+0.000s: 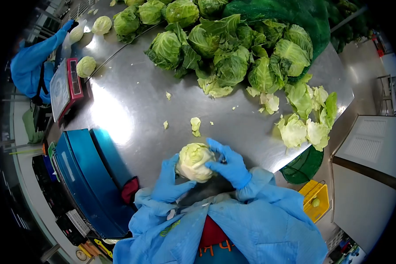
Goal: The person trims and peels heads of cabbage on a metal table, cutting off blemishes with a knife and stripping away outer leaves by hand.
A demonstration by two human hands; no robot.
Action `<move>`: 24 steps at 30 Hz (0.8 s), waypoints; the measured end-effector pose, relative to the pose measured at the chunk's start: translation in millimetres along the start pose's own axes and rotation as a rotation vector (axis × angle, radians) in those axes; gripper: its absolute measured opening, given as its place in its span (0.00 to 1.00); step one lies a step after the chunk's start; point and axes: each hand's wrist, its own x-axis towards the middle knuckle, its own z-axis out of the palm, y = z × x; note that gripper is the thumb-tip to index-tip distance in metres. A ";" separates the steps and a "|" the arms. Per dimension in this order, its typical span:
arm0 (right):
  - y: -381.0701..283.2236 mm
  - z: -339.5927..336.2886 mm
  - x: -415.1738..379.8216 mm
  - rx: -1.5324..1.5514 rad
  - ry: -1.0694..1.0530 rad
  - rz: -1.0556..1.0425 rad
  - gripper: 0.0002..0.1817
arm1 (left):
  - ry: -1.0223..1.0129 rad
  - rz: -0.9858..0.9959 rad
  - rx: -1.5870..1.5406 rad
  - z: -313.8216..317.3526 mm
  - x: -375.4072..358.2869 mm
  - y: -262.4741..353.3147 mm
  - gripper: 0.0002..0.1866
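Across the steel bench (132, 83), the far side carries a heap of leafy cabbages (233, 61), with green netting (286, 17) over its back. At the right corner spreads a pile of loose leaves (293, 131), partly overhanging; a nudge could tip some to the floor. Near the body, the left hand (167, 181) is cupped against the left flank of a pale cabbage (194, 159). The right hand (232, 166) curls at the opposite flank; whether it clamps, I cannot tell. Gloved fingers on so round a head could slip and let it roll off the near edge. Beyond lies a leaf scrap (196, 126). Smallest is a dark object (223, 159) among the right fingers, unclear; if sharp, a slip could cut the glove.
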 end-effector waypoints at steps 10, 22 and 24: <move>15.7 -28.6 85.8 -0.510 0.123 -0.152 0.21 | 0.081 0.578 0.592 30.1 54.9 11.4 0.61; 69.8 -195.6 -63.5 -1.124 0.821 0.294 0.32 | -0.238 0.444 0.074 8.3 77.5 1.6 0.62; 113.4 -230.2 -101.3 -1.004 0.870 0.044 0.30 | -0.288 0.370 -0.099 2.2 80.8 -5.0 0.63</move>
